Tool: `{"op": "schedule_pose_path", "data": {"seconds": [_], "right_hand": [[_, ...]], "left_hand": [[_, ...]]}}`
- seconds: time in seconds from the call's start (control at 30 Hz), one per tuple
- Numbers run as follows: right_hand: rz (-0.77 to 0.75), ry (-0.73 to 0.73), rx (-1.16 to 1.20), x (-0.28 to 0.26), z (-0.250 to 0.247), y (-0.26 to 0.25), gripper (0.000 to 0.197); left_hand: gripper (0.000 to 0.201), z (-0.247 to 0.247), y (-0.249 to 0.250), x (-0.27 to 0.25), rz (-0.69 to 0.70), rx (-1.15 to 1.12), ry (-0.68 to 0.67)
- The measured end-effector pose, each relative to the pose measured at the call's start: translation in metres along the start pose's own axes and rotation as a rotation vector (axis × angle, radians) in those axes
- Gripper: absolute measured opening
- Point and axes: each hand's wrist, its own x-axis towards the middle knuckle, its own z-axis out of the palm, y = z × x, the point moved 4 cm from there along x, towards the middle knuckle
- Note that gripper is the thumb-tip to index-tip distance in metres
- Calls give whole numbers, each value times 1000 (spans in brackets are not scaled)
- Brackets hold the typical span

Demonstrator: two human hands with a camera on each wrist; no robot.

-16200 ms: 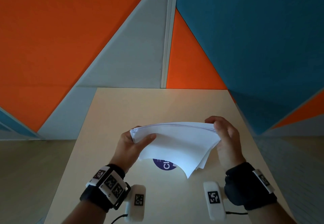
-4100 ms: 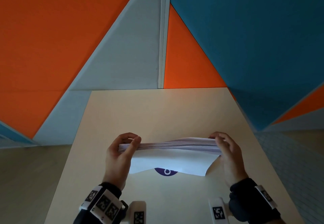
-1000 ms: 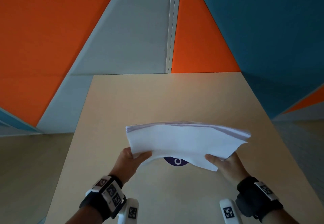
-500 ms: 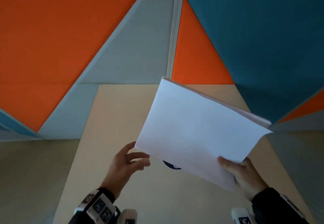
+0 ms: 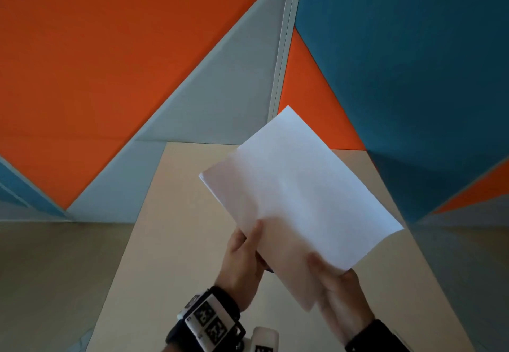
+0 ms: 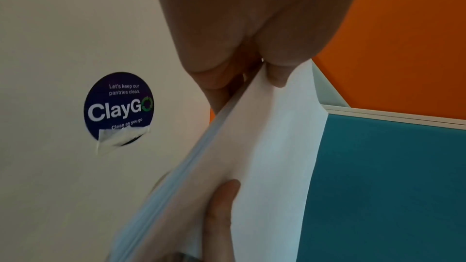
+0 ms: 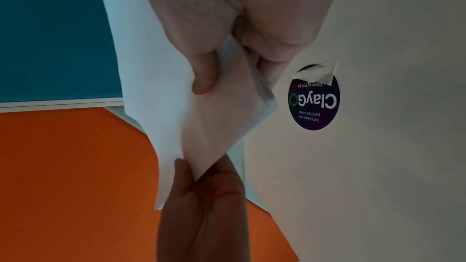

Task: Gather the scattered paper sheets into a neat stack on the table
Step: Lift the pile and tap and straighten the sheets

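Wristbands nearest the camera: black strap with square black-and-white marker tiles (image 5: 210, 324) on the left wrist, dark cuff (image 5: 377, 336) on the right. Just beyond, left hand (image 5: 242, 266) pinching the near-left edge of a thick stack of plain white paper sheets (image 5: 300, 194), thumb lying on the top face, fingers curled beneath. Right hand (image 5: 341, 299) clamped on the near corner of the same stack, thumb on top, fingers under. Same grips confirmed from the wrists: left thumb pressed on the top sheet with fingers behind the stack's edge (image 6: 264, 146), right thumb flat on the paper with fingers tucked under the layered edge (image 7: 201, 119). Stack held up in the air, clear of the surface, turned diagonally so that one corner points away and upward, far corner overlapping the wall panels in the head view. Edges fairly even, layers visible along the left side. Nothing lying in or on anything else; no containers in sight.

Below the stack, pale beige rectangular tabletop (image 5: 170, 241), carrying a round dark-blue "ClayGo" sticker (image 6: 118, 107) with a torn, peeling white edge, mostly hidden behind the hands in the head view. Beyond the far table edge, wall of orange felt panels (image 5: 110, 62), pale grey panel (image 5: 228, 98) and teal panel (image 5: 413, 62) cut in angled shapes.
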Motion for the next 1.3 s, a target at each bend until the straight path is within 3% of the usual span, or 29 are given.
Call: {"op": "schedule_pose_path", "data": {"seconds": [0.17, 0.23, 0.4, 0.57, 0.8, 1.1, 1.3], "right_hand": [[-2, -34, 55, 0, -16, -18, 58], [-16, -17, 55, 4, -34, -35, 52], [-77, -88, -191, 13, -65, -82, 64], [-106, -227, -479, 30, -39, -98, 64], [-250, -73, -685, 54, -25, -80, 16], [-150, -9, -691, 62, -46, -29, 19], [-117, -20, -661, 66, -46, -23, 26]], "left_hand": [[31, -9, 15, 0, 38, 19, -107], [33, -13, 26, -2, 48, 70, -175], [27, -28, 48, 0, 48, 185, -216], [30, -28, 51, -1, 37, 361, -270], [24, -31, 21, 8, 227, 546, -124], [18, -60, -30, 20, 113, 495, 12], [10, -60, -32, 26, 137, 538, 45]]}}
